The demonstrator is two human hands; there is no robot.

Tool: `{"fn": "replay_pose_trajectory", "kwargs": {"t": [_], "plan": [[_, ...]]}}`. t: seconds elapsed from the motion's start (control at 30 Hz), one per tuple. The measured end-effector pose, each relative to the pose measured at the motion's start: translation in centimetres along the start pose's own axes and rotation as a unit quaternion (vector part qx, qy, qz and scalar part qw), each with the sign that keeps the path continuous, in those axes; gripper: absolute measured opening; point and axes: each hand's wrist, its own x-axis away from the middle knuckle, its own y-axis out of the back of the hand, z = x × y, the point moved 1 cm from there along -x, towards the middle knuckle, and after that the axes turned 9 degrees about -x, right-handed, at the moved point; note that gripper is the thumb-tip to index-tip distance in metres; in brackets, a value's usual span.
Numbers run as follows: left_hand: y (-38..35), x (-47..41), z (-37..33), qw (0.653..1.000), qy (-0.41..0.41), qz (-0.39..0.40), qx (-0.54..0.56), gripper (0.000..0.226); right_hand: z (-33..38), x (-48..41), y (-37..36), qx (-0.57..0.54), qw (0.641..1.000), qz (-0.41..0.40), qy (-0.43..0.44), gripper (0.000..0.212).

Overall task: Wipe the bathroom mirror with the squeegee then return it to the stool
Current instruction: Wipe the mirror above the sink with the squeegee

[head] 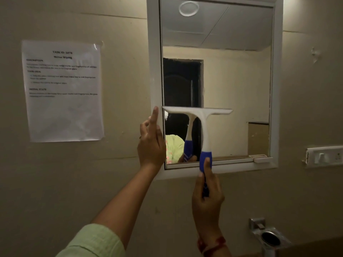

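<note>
Squeegee [204, 130] position: blade [197, 110] horizontal against the lower left of the mirror [232, 80]. The handle runs straight down from it, so the tool's long axis is vertical.

From the left:
- A printed sheet [63, 91] is taped to the wall, well apart from the work.
- The left hand [151, 145] lies flat on the left side of the frame [154, 52], fingers straight, grasping nothing. It sits just beside the blade's left end.
- The right hand [207, 201], below the frame's bottom edge, grips the blue handle [205, 158] with the thumb laid along it. It alone holds the tool.

A downward stroke would probably have little glass left before the bottom rail. The glass to the right looks unobstructed, though a small tab [260, 160] on the rail could catch the blade.

A switch plate [324, 155] and a metal holder [269, 236] are on the wall further right. The stool is out of view.
</note>
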Motion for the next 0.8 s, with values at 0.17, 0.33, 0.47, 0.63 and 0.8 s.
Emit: {"fn": "replay_pose_trajectory", "kwargs": {"t": [0.17, 0.33, 0.47, 0.63, 0.8], "plan": [[0.0, 0.0, -0.2, 1.000, 0.003, 0.004, 0.007, 0.045, 1.2, -2.8, -0.4, -0.017, 1.000, -0.011, 0.005, 0.046], [0.1, 0.0, -0.2, 1.000, 0.002, 0.003, -0.007, 0.045, 1.8, -4.2, 0.0, -0.026, 0.999, -0.016, -0.009, 0.044], [0.2, 0.1, -0.3, 1.000, 0.004, 0.006, -0.010, 0.046, 0.8, -0.3, 1.3, -0.045, 0.998, 0.007, -0.046, 0.038], [0.4, 0.0, -0.5, 1.000, 0.006, 0.012, -0.008, 0.047, 1.8, -0.4, 1.8, -0.025, 0.996, 0.024, -0.078, 0.033], [0.2, 0.1, -0.4, 1.000, 0.007, 0.018, -0.013, 0.046, 3.0, -4.1, 0.7, -0.014, 0.998, 0.010, -0.055, 0.039]]}}
